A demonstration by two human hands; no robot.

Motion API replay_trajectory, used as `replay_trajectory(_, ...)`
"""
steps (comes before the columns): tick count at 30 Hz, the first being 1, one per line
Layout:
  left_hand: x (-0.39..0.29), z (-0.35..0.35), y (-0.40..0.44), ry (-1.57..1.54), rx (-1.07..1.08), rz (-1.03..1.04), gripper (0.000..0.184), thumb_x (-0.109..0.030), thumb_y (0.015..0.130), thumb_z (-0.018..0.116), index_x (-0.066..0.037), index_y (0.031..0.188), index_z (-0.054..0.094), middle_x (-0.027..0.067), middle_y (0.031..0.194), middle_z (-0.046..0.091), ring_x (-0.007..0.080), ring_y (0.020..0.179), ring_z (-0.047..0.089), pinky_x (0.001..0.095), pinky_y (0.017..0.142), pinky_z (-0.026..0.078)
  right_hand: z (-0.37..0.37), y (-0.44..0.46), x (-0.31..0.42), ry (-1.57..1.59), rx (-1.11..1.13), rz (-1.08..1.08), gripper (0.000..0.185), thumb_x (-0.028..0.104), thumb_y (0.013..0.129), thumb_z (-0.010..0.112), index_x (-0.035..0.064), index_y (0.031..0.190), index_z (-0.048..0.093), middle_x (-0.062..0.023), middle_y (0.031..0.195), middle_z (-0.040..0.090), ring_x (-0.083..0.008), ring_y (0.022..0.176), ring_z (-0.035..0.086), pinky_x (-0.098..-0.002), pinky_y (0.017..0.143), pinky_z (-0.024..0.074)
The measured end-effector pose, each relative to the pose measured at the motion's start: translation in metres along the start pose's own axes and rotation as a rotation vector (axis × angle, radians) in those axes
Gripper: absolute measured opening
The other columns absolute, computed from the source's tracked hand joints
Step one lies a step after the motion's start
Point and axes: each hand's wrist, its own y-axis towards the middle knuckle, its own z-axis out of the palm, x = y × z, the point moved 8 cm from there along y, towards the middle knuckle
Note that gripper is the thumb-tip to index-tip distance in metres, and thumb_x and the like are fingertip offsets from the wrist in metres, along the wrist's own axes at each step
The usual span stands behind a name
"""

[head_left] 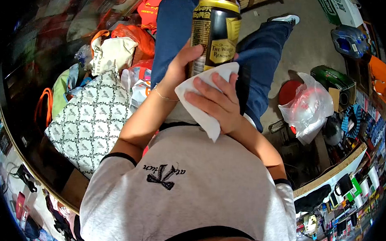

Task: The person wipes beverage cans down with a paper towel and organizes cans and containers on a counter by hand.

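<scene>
My left hand (181, 67) is wrapped round the side of a black and gold drink can (224, 33), its thumb lying across the printed label. The can is upright in view, gold rim uppermost, with "The World Renowned" on its front. My right hand (219, 102) presses a folded white wipe (210, 71) against the lower part of the can. Its fingers lie spread over the wipe, which hangs down below the palm. The wipe covers the can's bottom end. Both hands are in front of my chest, above my lap.
To the left are a patterned white bag (96, 120), a cream cloth bag (112, 54) and red plastic bags (136, 38). On the right stand a clear plastic bag (307, 106), a green box (332, 81) and a bottle pack (350, 41). Crowded shelves (349, 200) line the lower right.
</scene>
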Motion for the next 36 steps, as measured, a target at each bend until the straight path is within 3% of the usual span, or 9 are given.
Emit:
replay_trajectory(3, 0.015, -0.008, -0.004, -0.159, -0.083, -0.097, 0.053, -0.026, 0.081, 0.048, -0.007, 0.127, 0.029, 0.0166, 0.114, 0.048, 0.0309, 0.104, 0.051, 0.0413, 0.088, 0.044, -0.003, 0.004, -0.009, 0.028, 0.016, 0.087, 0.038, 0.027, 0.079, 0.05, 0.0176, 0.115, 0.056, -0.0016, 0.127, 0.046, -0.0236, 0.125, 0.031, -0.0421, 0.106, 0.0089)
replay_trajectory(7, 0.011, -0.009, -0.006, 0.008, -0.023, -0.09, 0.048, -0.028, 0.086, 0.039, -0.011, 0.13, 0.026, 0.0139, 0.117, 0.048, 0.0252, 0.106, 0.05, 0.0345, 0.09, 0.042, -0.013, 0.016, -0.029, 0.135, 0.009, 0.201, 0.04, 0.027, 0.077, 0.051, 0.0156, 0.114, 0.056, -0.0071, 0.128, 0.045, -0.0265, 0.127, 0.028, -0.0445, 0.105, 0.0087)
replay_trajectory(8, 0.008, -0.013, -0.011, 0.287, -0.15, -0.122, 0.048, -0.029, 0.088, 0.035, -0.011, 0.131, 0.025, 0.013, 0.119, 0.047, 0.0226, 0.107, 0.05, 0.0321, 0.09, 0.041, -0.016, 0.017, -0.032, 0.14, -0.024, 0.201, 0.038, 0.026, 0.078, 0.05, 0.0139, 0.114, 0.057, -0.0084, 0.128, 0.045, -0.0276, 0.127, 0.028, -0.0448, 0.105, 0.0087)
replay_trajectory(13, 0.012, -0.01, -0.019, 0.256, -0.183, -0.143, 0.054, -0.04, 0.089, 0.036, -0.005, 0.13, 0.032, 0.01, 0.122, 0.047, 0.018, 0.108, 0.049, 0.0304, 0.091, 0.04, -0.029, 0.032, -0.048, 0.081, 0.0, 0.268, 0.034, 0.023, 0.081, 0.048, 0.0108, 0.112, 0.058, -0.0087, 0.129, 0.044, -0.0299, 0.126, 0.028, -0.0446, 0.104, 0.0131)
replay_trajectory(16, 0.013, -0.009, -0.02, 0.244, -0.12, -0.16, 0.054, -0.039, 0.089, 0.036, -0.005, 0.131, 0.032, 0.0101, 0.123, 0.047, 0.0185, 0.109, 0.049, 0.0309, 0.092, 0.039, -0.035, 0.035, -0.055, 0.026, -0.039, 0.297, 0.032, 0.015, 0.079, 0.051, 0.008, 0.11, 0.059, -0.0111, 0.129, 0.043, -0.0295, 0.127, 0.027, -0.0479, 0.102, 0.0156)
replay_trajectory(22, 0.021, -0.01, -0.027, 0.282, -0.028, -0.2, 0.053, -0.036, 0.089, 0.036, -0.004, 0.131, 0.031, 0.0103, 0.123, 0.047, 0.0196, 0.109, 0.049, 0.0318, 0.093, 0.038, -0.043, 0.043, -0.062, 0.187, -0.143, 0.301, 0.031, 0.013, 0.079, 0.049, 0.0035, 0.108, 0.058, -0.016, 0.127, 0.044, -0.0322, 0.125, 0.031, -0.0454, 0.101, 0.0218)
replay_trajectory(27, 0.029, 0.006, -0.035, -0.159, 0.238, -0.383, 0.051, -0.035, 0.09, 0.035, -0.002, 0.13, 0.032, 0.0104, 0.124, 0.046, 0.0211, 0.113, 0.046, 0.0324, 0.096, 0.034, -0.048, 0.043, -0.064, 0.367, -0.226, 0.3, 0.03, 0.018, 0.085, 0.046, 0.0002, 0.105, 0.058, -0.019, 0.121, 0.047, -0.0338, 0.119, 0.04, -0.0408, 0.097, 0.0314)
replay_trajectory(32, 0.025, -0.013, -0.027, -0.026, -0.065, -0.326, 0.053, -0.037, 0.088, 0.039, -0.004, 0.13, 0.033, 0.0122, 0.124, 0.046, 0.0236, 0.113, 0.046, 0.035, 0.096, 0.035, -0.051, 0.044, -0.051, 0.279, -0.25, 0.164, 0.03, 0.02, 0.087, 0.045, -0.001, 0.105, 0.058, -0.0193, 0.12, 0.049, -0.0336, 0.117, 0.042, -0.0394, 0.096, 0.0332)
replay_trajectory(36, 0.024, -0.015, -0.026, -0.009, -0.137, -0.305, 0.055, -0.038, 0.087, 0.042, -0.005, 0.129, 0.033, 0.0136, 0.124, 0.045, 0.0256, 0.113, 0.046, 0.0371, 0.096, 0.036, -0.05, 0.047, -0.051, 0.28, -0.264, 0.216, 0.029, 0.019, 0.085, 0.047, 0.001, 0.105, 0.059, -0.0188, 0.122, 0.048, -0.0326, 0.12, 0.038, -0.0405, 0.097, 0.0317)
